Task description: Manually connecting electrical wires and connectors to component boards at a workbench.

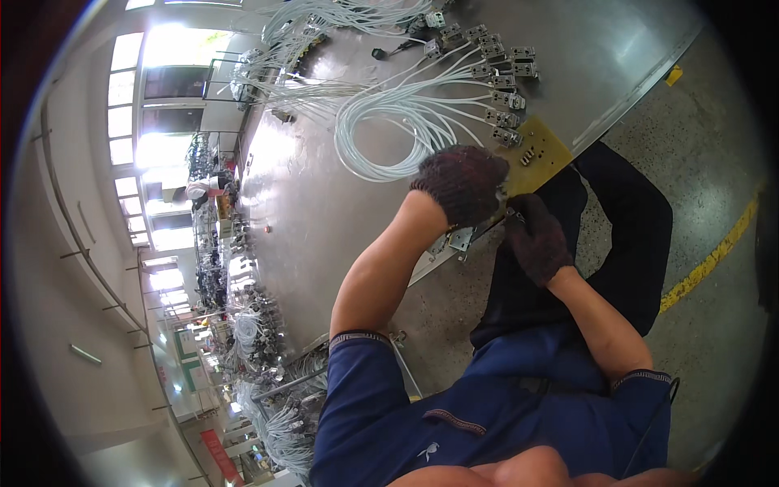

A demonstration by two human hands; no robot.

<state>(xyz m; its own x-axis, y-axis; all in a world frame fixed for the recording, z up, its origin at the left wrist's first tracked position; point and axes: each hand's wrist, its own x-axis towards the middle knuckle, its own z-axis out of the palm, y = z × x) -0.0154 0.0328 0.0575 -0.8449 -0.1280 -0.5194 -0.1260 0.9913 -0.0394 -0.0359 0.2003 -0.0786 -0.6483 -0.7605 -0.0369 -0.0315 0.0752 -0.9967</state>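
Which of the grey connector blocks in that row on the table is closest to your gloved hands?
The lowest grey connector block, at the row's end beside the yellow board, just above the left hand; the rest trail away up the table.

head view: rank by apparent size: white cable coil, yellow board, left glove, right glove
1. white cable coil, largest.
2. left glove.
3. right glove, close to the left glove in size; nearness to the camera makes those two unsure.
4. yellow board, smallest, though the gloves partly hide it.
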